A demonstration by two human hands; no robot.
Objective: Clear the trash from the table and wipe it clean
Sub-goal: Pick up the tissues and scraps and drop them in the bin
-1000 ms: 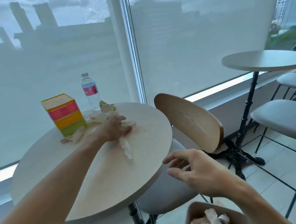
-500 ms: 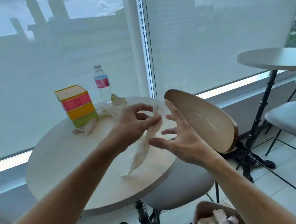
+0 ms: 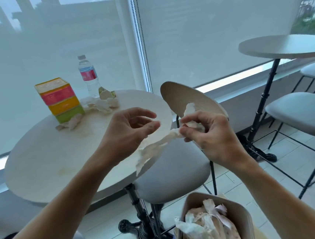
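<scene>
A café: round pedestal tables (image 3: 42,169), stools (image 3: 304,113), window blinds (image 3: 211,27).

Two round tables (image 3: 42,169), three chairs (image 3: 177,171), one water bottle (image 3: 89,75), one striped box (image 3: 60,99), one trash-filled bin (image 3: 236,208).

Tall windows (image 3: 49,43) covered by pale roller blinds (image 3: 211,27) let in soft daylight, with a bead cord (image 3: 141,43) hanging between them. A second round table (image 3: 284,46) on a black leg stands near grey-seated stools (image 3: 302,113) on light floor tiles (image 3: 284,168).
</scene>
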